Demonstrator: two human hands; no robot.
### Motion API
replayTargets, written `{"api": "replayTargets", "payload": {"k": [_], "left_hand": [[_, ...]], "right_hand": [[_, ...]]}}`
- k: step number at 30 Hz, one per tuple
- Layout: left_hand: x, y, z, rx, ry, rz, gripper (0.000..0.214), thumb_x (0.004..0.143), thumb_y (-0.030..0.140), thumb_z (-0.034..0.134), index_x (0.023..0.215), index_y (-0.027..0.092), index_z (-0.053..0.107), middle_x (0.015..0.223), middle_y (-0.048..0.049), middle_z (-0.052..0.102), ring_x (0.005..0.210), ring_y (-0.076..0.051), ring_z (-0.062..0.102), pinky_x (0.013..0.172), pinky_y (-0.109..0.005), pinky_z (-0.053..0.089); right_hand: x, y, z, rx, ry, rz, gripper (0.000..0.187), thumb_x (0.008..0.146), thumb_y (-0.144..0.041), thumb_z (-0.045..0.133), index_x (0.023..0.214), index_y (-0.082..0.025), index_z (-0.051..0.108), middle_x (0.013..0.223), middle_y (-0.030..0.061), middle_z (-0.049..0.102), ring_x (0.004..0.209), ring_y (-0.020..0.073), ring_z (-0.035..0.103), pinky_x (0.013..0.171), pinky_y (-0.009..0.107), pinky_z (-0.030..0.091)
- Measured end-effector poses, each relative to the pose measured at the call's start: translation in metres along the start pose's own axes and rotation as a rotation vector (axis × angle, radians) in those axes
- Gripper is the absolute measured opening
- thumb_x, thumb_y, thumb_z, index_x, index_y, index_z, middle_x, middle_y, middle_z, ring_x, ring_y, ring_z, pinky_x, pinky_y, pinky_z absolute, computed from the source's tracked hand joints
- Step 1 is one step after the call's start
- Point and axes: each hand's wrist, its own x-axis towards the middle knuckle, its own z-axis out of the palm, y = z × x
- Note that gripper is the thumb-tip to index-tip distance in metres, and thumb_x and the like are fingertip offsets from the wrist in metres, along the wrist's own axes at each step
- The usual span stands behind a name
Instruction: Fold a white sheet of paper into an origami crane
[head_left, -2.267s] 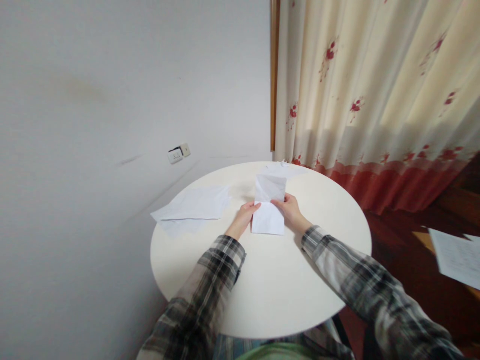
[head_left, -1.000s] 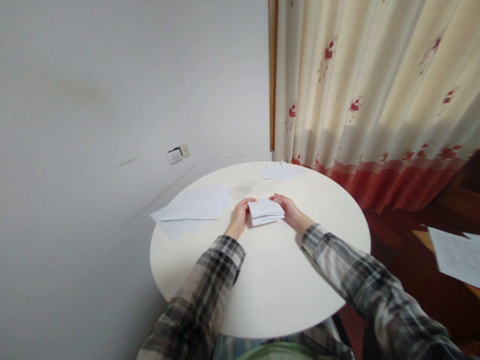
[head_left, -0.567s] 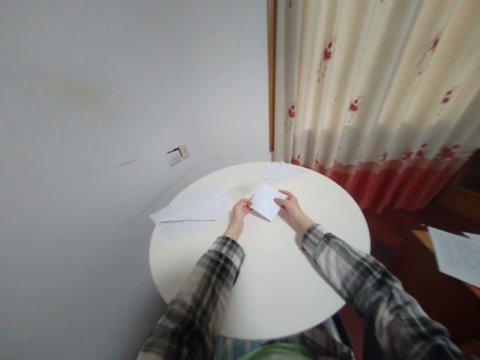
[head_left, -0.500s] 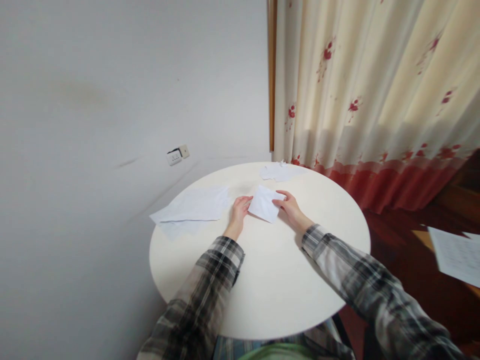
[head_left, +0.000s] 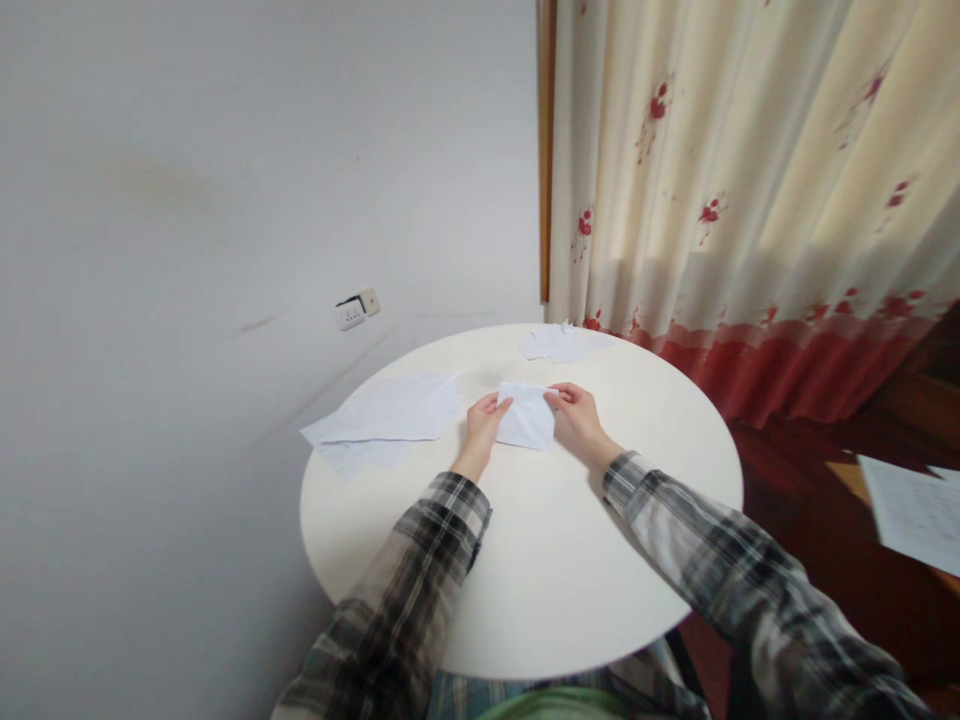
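A small white piece of paper [head_left: 526, 418], roughly square, is between my two hands over the middle of the round table. My left hand [head_left: 482, 432] pinches its left edge near the upper corner, thumb on top. At the upper right corner, my right hand [head_left: 581, 418] grips the paper between thumb and fingers. The fingertips behind the sheet are partly hidden. Left of my left hand lies a stack of larger white sheets [head_left: 386, 408]. Toward the table's far edge are torn white paper scraps [head_left: 562, 343].
The round white table [head_left: 555, 570] stands close to a pale wall [head_left: 187, 350] with a power socket [head_left: 350, 315]. A floral curtain [head_left: 720, 200] hangs behind it. To the right, a printed sheet [head_left: 911, 515] lies on a wooden surface.
The small paper has turned so that its upper edge now runs nearly level. My left hand has shifted its thumb onto the paper, and my right hand has moved its grip to the upper corner.
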Motion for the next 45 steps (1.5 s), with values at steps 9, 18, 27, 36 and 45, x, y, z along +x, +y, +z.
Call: {"api": "replayTargets", "payload": {"k": [9, 18, 27, 36, 45], "left_hand": [[0.0002, -0.0027, -0.0003, -0.013, -0.005, -0.007, 0.04, 0.055, 0.031, 0.074, 0.088, 0.011, 0.063, 0.091, -0.0107, 0.068, 0.081, -0.02, 0.062, 0.075, -0.031, 0.047], [-0.0018, -0.0012, -0.0005, -0.002, 0.008, -0.012, 0.038, 0.055, 0.03, 0.074, 0.086, 0.011, 0.064, 0.089, -0.01, 0.068, 0.078, -0.019, 0.062, 0.074, -0.03, 0.047], [-0.0018, -0.0019, -0.0009, -0.017, 0.013, -0.009, 0.039, 0.054, 0.031, 0.075, 0.086, 0.011, 0.065, 0.088, -0.0107, 0.068, 0.076, -0.019, 0.062, 0.072, -0.03, 0.047], [-0.0019, -0.0014, -0.0003, -0.022, 0.029, -0.012, 0.039, 0.053, 0.03, 0.075, 0.085, 0.011, 0.065, 0.088, -0.0107, 0.068, 0.077, -0.02, 0.062, 0.074, -0.031, 0.046], [-0.0037, 0.0012, 0.0003, -0.021, 0.008, -0.007, 0.036, 0.054, 0.03, 0.075, 0.084, 0.011, 0.066, 0.084, -0.0094, 0.069, 0.075, -0.019, 0.062, 0.071, -0.029, 0.046]], "right_hand": [[0.0016, -0.0004, -0.0019, -0.064, 0.042, -0.03, 0.021, 0.056, -0.034, 0.067, 0.065, -0.016, 0.064, 0.057, 0.0001, 0.061, 0.056, 0.0121, 0.05, 0.057, 0.026, 0.037], [0.0034, 0.0003, -0.0025, -0.054, 0.028, -0.048, 0.019, 0.056, -0.032, 0.067, 0.064, -0.015, 0.065, 0.058, 0.0008, 0.062, 0.056, 0.012, 0.05, 0.056, 0.025, 0.038], [0.0028, 0.0014, -0.0009, -0.029, 0.021, -0.011, 0.025, 0.053, -0.033, 0.069, 0.069, -0.014, 0.066, 0.062, 0.0023, 0.063, 0.058, 0.0126, 0.053, 0.058, 0.026, 0.039], [0.0018, 0.0005, -0.002, -0.043, 0.033, -0.03, 0.023, 0.054, -0.032, 0.069, 0.068, -0.013, 0.066, 0.061, 0.0024, 0.063, 0.057, 0.0118, 0.051, 0.058, 0.025, 0.039], [0.0036, 0.001, -0.0035, -0.053, 0.024, -0.023, 0.023, 0.054, -0.032, 0.069, 0.067, -0.014, 0.065, 0.06, 0.0022, 0.062, 0.057, 0.0119, 0.05, 0.057, 0.026, 0.038]]}}
